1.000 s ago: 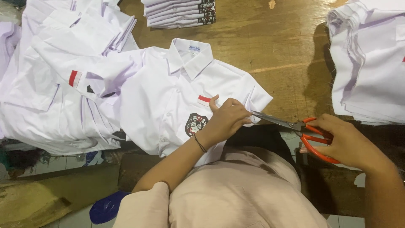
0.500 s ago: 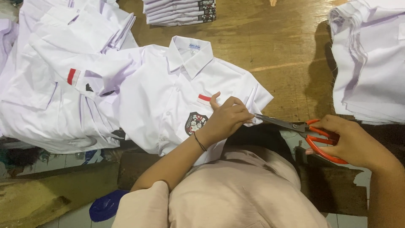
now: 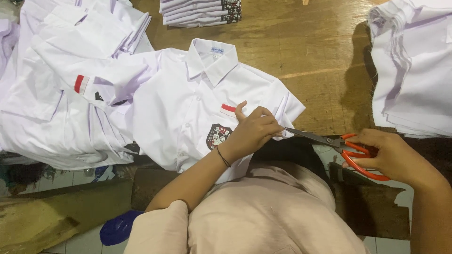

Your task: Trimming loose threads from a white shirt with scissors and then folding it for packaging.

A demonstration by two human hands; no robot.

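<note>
Nearest to me: a peach-coloured sleeve and shoulder fill the lower middle of the view, with both forearms reaching out from it.
Right hand (image 3: pixel 393 157): I see it closed through the orange loops of the scissors (image 3: pixel 339 143), fingers curled tight around the handles, held off the near edge of the desk (image 3: pixel 306 61).
Scissors: the grey blades point left and look nearly closed, their tip reaching under the fingers of the left hand.
Left hand (image 3: pixel 254 129): curled down on the shirt's right sleeve edge, fingers bunched over the cloth, index finger raised beside the red-and-white patch; a thin dark band sits at the wrist.
Shirt (image 3: pixel 188 108): a white short-sleeved shirt lying flat, collar away from me, its hem hanging over the near edge; a dark crest badge (image 3: pixel 217 136) sits just left of the left hand.
Left of it: a loose heap of white shirts (image 3: pixel 61 94), overlapping the flat one.
Right side: a taller stack of white cloth (image 3: pixel 414 66), well apart from the shirt.
Far edge: a neat pile of folded shirts (image 3: pixel 200 11) on the bare wooden desk.
</note>
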